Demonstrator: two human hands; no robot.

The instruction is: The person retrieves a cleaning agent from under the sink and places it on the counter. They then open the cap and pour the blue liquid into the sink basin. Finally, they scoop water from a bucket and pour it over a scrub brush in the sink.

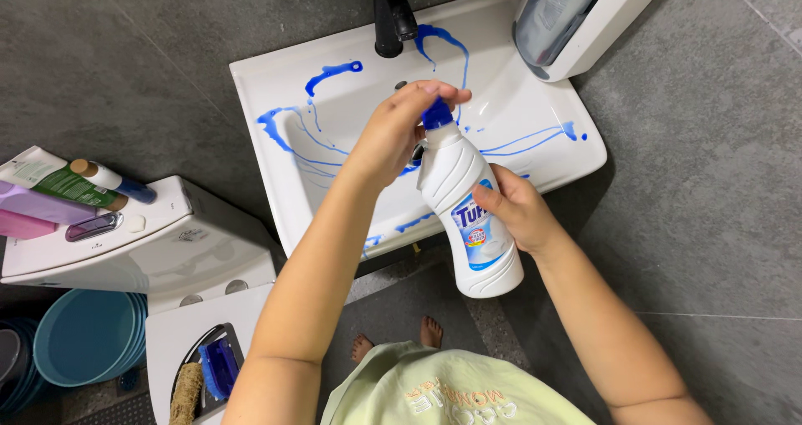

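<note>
One head-worn camera looks steeply down from close above, the white sink (334, 99) at the frame's upper centre, grey floor tiles (718, 183) to the right.

White sink (551, 154) streaked blue, black tap (391, 12); toilet cistern (159, 241) left carrying tubes (50, 187); teal basins (83, 335) on floor.

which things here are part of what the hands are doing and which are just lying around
In use: white bottle, its blue cap, left hand, right hand, sink streaked with blue liquid.

Lying about: tubes on the toilet cistern, blue basins, black tap.
</note>
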